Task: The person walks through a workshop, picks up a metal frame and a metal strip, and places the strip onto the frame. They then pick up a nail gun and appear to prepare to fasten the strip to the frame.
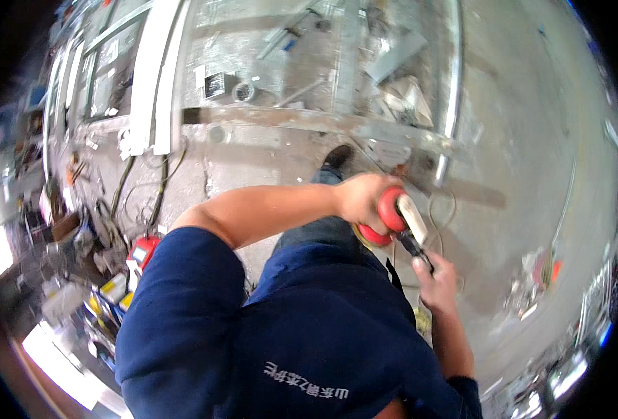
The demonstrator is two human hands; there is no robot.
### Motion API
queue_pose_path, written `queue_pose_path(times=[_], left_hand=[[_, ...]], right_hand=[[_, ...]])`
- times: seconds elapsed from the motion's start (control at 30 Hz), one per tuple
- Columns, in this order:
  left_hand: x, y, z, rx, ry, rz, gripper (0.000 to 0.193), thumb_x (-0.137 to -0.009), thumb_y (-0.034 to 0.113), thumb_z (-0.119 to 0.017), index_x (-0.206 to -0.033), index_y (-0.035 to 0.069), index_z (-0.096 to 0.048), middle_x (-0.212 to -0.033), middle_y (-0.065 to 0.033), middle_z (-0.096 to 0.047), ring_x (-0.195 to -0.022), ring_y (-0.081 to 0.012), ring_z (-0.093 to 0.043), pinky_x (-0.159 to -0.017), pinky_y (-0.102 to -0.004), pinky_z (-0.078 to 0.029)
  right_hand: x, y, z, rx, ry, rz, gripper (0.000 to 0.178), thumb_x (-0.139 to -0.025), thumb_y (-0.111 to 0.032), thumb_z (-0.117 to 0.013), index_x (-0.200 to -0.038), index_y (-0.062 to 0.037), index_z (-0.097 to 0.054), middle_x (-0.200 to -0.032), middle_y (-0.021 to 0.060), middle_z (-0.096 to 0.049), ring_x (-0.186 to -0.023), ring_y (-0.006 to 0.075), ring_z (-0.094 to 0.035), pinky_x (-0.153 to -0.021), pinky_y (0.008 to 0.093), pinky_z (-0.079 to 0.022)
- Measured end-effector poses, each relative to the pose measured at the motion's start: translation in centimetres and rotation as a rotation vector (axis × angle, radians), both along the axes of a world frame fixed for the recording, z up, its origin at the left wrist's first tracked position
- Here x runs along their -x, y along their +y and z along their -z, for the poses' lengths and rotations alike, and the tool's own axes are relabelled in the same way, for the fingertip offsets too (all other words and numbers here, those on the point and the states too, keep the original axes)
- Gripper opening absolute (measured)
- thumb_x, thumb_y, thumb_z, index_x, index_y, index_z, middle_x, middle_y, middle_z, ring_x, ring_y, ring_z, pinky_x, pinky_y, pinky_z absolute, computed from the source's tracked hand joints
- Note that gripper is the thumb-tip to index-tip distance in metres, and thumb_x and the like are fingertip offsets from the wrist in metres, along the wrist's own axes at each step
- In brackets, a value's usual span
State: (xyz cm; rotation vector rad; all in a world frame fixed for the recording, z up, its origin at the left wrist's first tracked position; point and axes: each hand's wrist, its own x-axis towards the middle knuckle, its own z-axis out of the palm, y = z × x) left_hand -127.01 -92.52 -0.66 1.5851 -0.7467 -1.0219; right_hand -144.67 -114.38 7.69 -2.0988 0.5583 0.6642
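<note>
A red, rounded hand-held power tool (pixel 391 208) with a cream-white lever is held in front of my body, a little right of the middle. It looks like a sander, though its working face is mostly hidden. My left hand (pixel 366 201) wraps around its red body, the arm crossing from the left. At the tool's lower end is a black fitting (pixel 410 243), which my right hand (pixel 437 279) pinches between thumb and fingers. A second red part with a yellowish edge (pixel 373 235) shows below my left hand.
A metal frame's rusty crossbar (pixel 267 115) runs across the floor ahead, near my dark shoe (pixel 338 156). White panels (pixel 157 84) stand at left. Thin hose (pixel 452 216) curls on the right. Tools and a red device (pixel 143 251) crowd the left. Scraps (pixel 536 272) lie at right.
</note>
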Motion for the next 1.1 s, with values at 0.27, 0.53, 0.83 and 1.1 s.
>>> queue_pose_path(times=[0.27, 0.53, 0.83, 1.1], left_hand=[[-2.9, 1.3, 2.0, -0.157, 0.387, -0.246, 0.067, -0.064, 0.019, -0.088, -0.121, 0.002, -0.058, -0.108, -0.0068, -0.066, -0.100, -0.0162, -0.061, -0.093, -0.0325, -0.049], [-2.4, -1.1, 5.7, -0.370, -0.013, -0.052, 0.067, -0.060, 0.026, -0.089, -0.117, 0.007, -0.059, -0.104, -0.0093, -0.068, -0.095, -0.0232, -0.065, -0.089, -0.0356, -0.051], [-0.2, -5.3, 8.1, -0.396, 0.164, 0.190, 0.068, -0.061, 0.025, -0.089, -0.119, 0.008, -0.059, -0.107, -0.0108, -0.067, -0.099, -0.0244, -0.065, -0.091, -0.0376, -0.050], [-3.0, -5.9, 19.5, -0.415, -0.281, 0.457, 0.077, -0.070, 0.039, -0.080, -0.131, 0.002, -0.050, -0.129, -0.0231, -0.056, -0.124, -0.0393, -0.050, -0.105, -0.0448, -0.040]], right_hand=[[2.9, -4.7, 2.2, 0.148, -0.163, 0.149, 0.040, -0.087, -0.031, -0.073, -0.116, -0.0049, -0.065, -0.086, 0.0106, -0.069, -0.074, 0.0207, -0.065, -0.070, 0.0337, -0.051], [4.1, -5.1, 9.0, 0.079, 0.039, 0.364, 0.065, -0.076, -0.036, -0.079, -0.128, -0.0023, -0.059, -0.110, 0.0176, -0.069, -0.102, 0.0274, -0.066, -0.089, 0.0387, -0.050], [-1.2, -2.9, 11.6, -0.197, 0.245, 0.032, 0.037, -0.084, -0.035, -0.073, -0.092, 0.0000, -0.065, -0.073, 0.0184, -0.063, -0.069, 0.0298, -0.060, -0.068, 0.0417, -0.047], [-1.3, -3.2, 16.7, -0.093, 0.313, 0.128, 0.036, -0.083, -0.034, -0.072, -0.085, 0.0015, -0.065, -0.070, 0.0216, -0.061, -0.066, 0.0317, -0.061, -0.066, 0.0443, -0.047]])
